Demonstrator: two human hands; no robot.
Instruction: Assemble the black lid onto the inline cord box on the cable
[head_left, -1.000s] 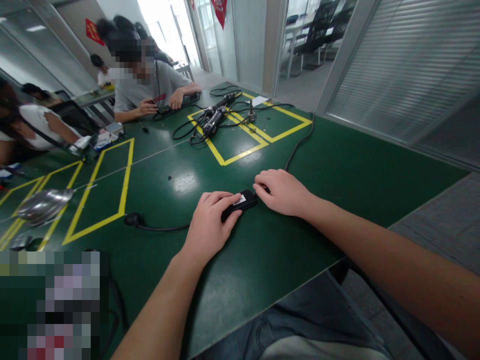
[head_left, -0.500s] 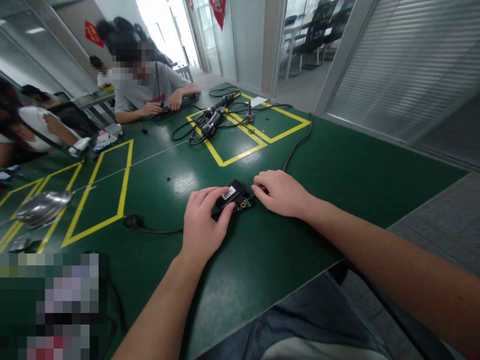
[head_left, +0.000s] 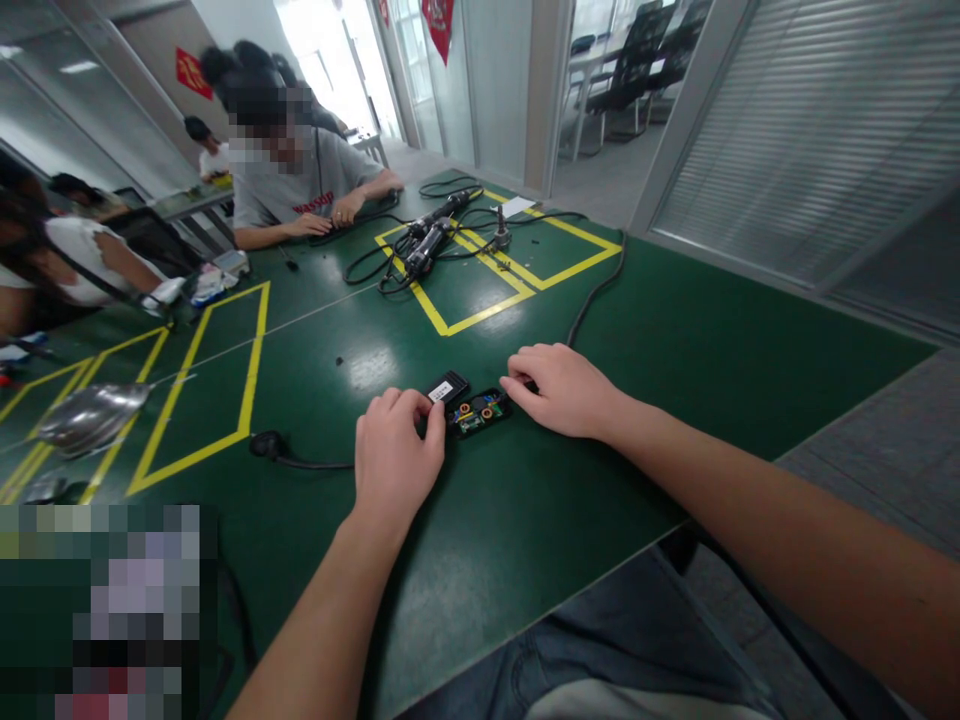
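Observation:
My left hand (head_left: 394,440) is closed on a black plastic cover (head_left: 456,382) with a white label, gripping its left end. The cover is tilted behind and to the left of a small open black housing. In that housing a circuit board (head_left: 480,412) shows copper rings and coloured parts. My right hand (head_left: 559,390) is closed at the housing's right end, pinching a black cable (head_left: 592,300) that runs away behind it; the fingertips hide the exact grip. Another cable with a black plug (head_left: 266,445) comes out by my left hand.
Black corded tools (head_left: 427,245) lie within yellow tape squares at the far side, with a small metal part (head_left: 501,230). A shiny metal bowl (head_left: 94,415) is at the left. A co-worker (head_left: 300,190) sits across the green table (head_left: 720,340); others sit at the left.
My left hand has drawn the cover leftward off the circuit board, so more of the board shows. My right hand has stayed nearly still. The co-worker's hands have moved slightly.

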